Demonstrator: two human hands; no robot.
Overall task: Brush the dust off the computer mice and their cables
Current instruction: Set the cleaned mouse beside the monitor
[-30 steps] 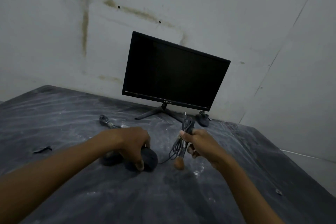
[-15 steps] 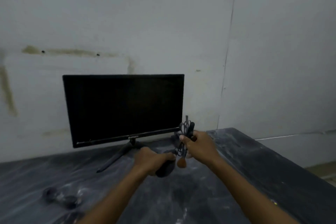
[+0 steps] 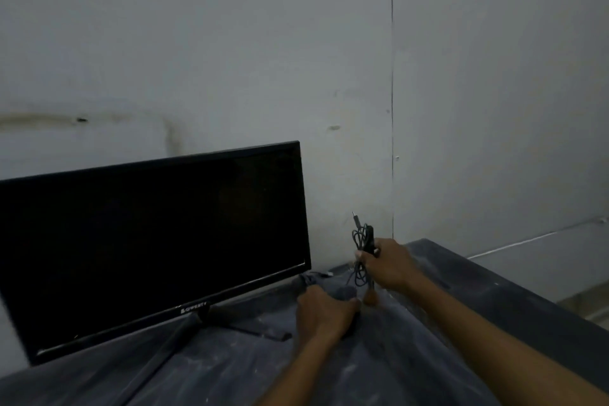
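Note:
My left hand (image 3: pixel 324 310) grips a dark computer mouse (image 3: pixel 346 295) just above the dusty table, right of the monitor's foot. My right hand (image 3: pixel 389 262) holds the mouse's coiled grey cable (image 3: pixel 360 241) together with a small brush, whose black handle (image 3: pixel 370 234) sticks up above the fist and whose brown bristles (image 3: pixel 370 298) hang down beside the mouse. The cable's plug points upward. Another dark mouse (image 3: pixel 306 278) lies on the table behind my left hand, partly hidden.
A black monitor (image 3: pixel 155 241) on a thin stand (image 3: pixel 204 320) fills the left side, close to my left hand. The dark table (image 3: pixel 379 369) is streaked with white dust; its right edge (image 3: pixel 527 293) runs diagonally. Grey walls stand behind.
The view has swung right and closer to the monitor. Both hands carried the mouse, cable and brush toward the table's back right corner; the mice at the left left the view.

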